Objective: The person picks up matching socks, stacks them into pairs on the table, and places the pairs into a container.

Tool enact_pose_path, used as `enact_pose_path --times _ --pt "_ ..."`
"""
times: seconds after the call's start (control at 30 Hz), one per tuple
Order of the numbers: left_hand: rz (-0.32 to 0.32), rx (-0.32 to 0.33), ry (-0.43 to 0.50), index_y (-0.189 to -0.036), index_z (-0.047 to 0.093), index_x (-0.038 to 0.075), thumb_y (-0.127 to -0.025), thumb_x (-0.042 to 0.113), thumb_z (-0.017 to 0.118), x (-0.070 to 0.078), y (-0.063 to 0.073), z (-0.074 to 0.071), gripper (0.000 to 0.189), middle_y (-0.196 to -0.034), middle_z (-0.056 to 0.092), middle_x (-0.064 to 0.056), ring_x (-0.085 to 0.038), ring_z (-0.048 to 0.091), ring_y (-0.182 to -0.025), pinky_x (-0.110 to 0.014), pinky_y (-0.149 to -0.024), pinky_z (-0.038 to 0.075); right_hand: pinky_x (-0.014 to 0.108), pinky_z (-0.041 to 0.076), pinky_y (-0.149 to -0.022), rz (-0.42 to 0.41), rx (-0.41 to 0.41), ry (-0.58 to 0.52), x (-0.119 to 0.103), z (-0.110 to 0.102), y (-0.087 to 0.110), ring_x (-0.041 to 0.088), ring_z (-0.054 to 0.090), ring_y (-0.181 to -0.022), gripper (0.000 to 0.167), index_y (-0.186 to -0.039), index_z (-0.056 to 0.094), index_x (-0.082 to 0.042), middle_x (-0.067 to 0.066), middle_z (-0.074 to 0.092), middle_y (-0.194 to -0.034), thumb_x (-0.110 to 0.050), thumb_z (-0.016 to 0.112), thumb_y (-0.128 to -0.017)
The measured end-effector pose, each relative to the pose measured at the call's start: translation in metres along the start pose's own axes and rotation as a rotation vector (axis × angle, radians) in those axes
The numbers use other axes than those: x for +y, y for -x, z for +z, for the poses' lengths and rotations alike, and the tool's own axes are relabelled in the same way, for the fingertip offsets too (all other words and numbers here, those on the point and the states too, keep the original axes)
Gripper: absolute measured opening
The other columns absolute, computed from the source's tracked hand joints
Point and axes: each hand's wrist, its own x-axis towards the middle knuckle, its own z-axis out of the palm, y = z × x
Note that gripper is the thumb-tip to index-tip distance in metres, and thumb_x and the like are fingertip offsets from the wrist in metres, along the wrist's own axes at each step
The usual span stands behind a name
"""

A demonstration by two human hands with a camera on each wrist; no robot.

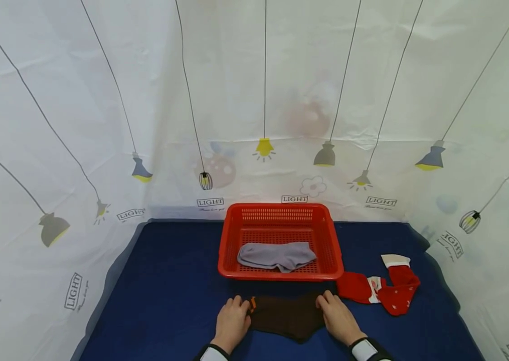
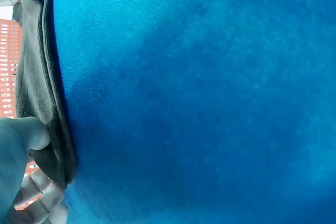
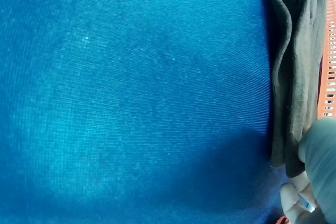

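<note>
A pair of dark brown socks (image 1: 283,316), laid one over the other with a small orange mark at the left end, stretches between both hands in front of the basket. My left hand (image 1: 232,321) pinches the left end; in the left wrist view the thumb (image 2: 35,134) lies on top with the fingers beneath. At the other end my right hand (image 1: 339,317) pinches the fabric, its thumb (image 3: 315,142) pressed on the layers in the right wrist view. Grey-lavender socks (image 1: 277,255) lie flat inside the red plastic basket (image 1: 281,275), beyond the hands.
Red socks with white parts (image 1: 398,291) lie loosely to the right of the basket, one reaching near my right hand. Dark blue cloth (image 1: 168,296) covers the table. White sheeting printed with lamps (image 1: 236,100) encloses the back and sides.
</note>
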Motion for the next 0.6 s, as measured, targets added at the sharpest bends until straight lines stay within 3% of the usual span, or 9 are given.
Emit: enact_pose_path --times 0.2,0.33,0.47,0.6 --pt "-0.035 -0.034 0.026 -0.090 0.071 0.014 -0.075 0.020 0.088 0.001 0.001 -0.002 0.024 -0.083 0.057 -0.002 -0.020 0.055 -0.072 -0.034 -0.065 0.050 0.027 0.040 -0.062 0.038 -0.011 0.003 -0.002 0.002 0.000 0.019 0.050 -0.073 0.026 -0.088 0.057 -0.014 0.002 0.050 -0.088 0.009 0.071 -0.087" --pt "-0.090 -0.048 0.062 -0.092 0.072 0.014 -0.079 0.028 0.087 0.001 0.003 -0.008 0.024 -0.085 0.059 -0.002 -0.019 0.055 -0.073 -0.034 -0.064 0.050 0.029 0.044 -0.063 0.058 0.008 0.028 -0.004 0.001 0.000 0.019 0.052 -0.075 0.024 -0.095 0.061 -0.013 0.003 0.054 -0.092 0.002 0.077 -0.087" --pt "-0.152 -0.016 0.085 -0.092 0.073 0.015 -0.084 0.030 0.084 0.001 0.005 -0.009 0.020 -0.085 0.058 -0.002 -0.020 0.055 -0.073 -0.035 -0.063 0.049 0.035 0.051 -0.066 0.099 0.028 0.052 -0.008 0.001 0.001 0.020 0.056 -0.079 0.030 -0.108 0.066 -0.011 0.006 0.060 -0.100 -0.007 0.083 -0.084" --pt "-0.179 0.015 0.058 -0.092 0.074 0.016 -0.083 0.026 0.085 0.001 0.007 -0.006 0.018 -0.085 0.060 -0.003 -0.021 0.058 -0.074 -0.036 -0.064 0.051 0.040 0.053 -0.068 0.128 0.028 0.068 -0.010 0.003 0.002 0.022 0.059 -0.083 0.038 -0.117 0.068 -0.007 0.008 0.063 -0.104 -0.011 0.085 -0.083"
